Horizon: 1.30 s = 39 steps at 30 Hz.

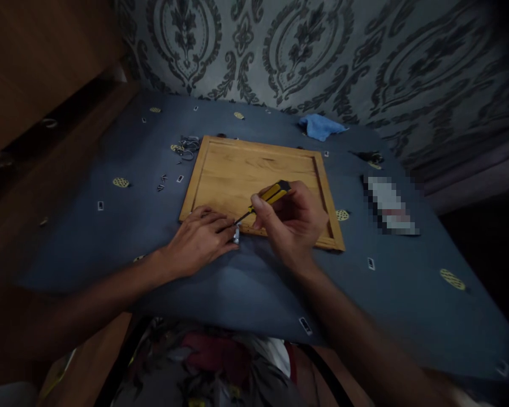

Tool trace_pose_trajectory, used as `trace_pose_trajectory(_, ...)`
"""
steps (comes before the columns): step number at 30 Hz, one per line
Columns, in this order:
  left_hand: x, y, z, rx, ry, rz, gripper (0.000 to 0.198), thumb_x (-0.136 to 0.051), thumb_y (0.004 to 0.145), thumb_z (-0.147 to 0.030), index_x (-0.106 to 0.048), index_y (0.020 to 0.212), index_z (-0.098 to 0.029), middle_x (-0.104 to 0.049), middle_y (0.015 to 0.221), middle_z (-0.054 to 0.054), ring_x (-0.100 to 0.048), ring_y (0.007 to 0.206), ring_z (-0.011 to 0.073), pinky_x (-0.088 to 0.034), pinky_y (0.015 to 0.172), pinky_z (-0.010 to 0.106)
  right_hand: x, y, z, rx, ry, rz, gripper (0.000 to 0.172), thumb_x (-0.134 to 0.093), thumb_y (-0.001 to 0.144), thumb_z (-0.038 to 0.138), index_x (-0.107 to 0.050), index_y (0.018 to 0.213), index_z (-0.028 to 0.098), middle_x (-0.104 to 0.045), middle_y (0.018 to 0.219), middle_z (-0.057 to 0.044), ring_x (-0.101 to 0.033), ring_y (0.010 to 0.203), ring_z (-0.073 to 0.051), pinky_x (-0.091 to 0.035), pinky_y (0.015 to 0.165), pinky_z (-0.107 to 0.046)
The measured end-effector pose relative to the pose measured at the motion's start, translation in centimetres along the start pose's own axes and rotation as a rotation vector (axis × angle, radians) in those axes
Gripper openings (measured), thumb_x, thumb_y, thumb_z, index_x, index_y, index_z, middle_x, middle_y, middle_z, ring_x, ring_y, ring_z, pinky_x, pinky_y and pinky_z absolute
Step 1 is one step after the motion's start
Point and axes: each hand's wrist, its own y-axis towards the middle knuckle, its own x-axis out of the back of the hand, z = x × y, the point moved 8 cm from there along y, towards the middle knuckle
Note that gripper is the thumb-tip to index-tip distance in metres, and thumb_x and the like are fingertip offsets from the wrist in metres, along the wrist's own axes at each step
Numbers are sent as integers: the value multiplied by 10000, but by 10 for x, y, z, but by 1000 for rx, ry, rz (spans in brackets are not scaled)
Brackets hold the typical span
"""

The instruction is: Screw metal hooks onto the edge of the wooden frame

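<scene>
A shallow wooden panel with a raised frame lies flat in front of me. My right hand is closed around a yellow and black screwdriver, its shaft slanting down to the left. The tip meets the panel's near edge beside a small silver metal fitting that looks like a hinge. My left hand rests over the near left edge, fingers on the wood, with fingertips and thumb pressed against the fitting. The exact contact of the tip is too small to make out.
Several screws and a pile of metal pieces lie left of the panel on the blue patterned cloth. A blue rag sits at the back. To the right are a dark object and a pixelated item. Wooden furniture stands left.
</scene>
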Motion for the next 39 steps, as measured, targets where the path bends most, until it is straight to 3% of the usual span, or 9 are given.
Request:
trace_pose_trajectory(6,3,-1,0,-12,7,-32,302,-564,1058,-404,-740,1143,-173,-799,1177,63,-736,1133,216,-503,1033,391,16,8,11,63,-42,-123,350,-776,893,457,-500,802,262,-563,702,56,-515,414,-70,-409,332,-216)
trace_pose_trajectory(12,3,-1,-1,-24,8,-44,311,-573,1052,-411,-743,1132,-164,-796,1185,71,-740,1129,224,-507,1023,399,5,8,3,-12,8,-27,372,-805,864,447,-500,783,250,-534,673,76,-520,405,-60,-417,331,-196)
trace_pose_trajectory(27,6,0,-3,-33,19,-63,323,-554,1061,-405,-745,1099,-146,-798,1167,77,-748,1101,228,-506,985,397,-4,7,-6,-63,38,57,380,-836,840,413,-505,783,235,-542,664,84,-535,427,-56,-406,383,-195)
trace_pose_trajectory(34,8,0,-3,-41,4,-71,320,-563,1055,-397,-744,1136,-145,-805,1139,73,-753,1080,237,-507,972,405,-8,13,-1,-106,104,226,339,-775,879,518,-670,950,204,-658,802,34,-599,479,-60,-509,473,-210)
trace_pose_trajectory(39,5,0,-1,-15,-13,-13,320,-569,1055,-393,-747,1157,-149,-792,1188,96,-737,1131,243,-492,1024,417,-10,13,0,-82,106,273,311,-770,891,494,-704,911,191,-669,823,21,-610,491,-60,-517,484,-210)
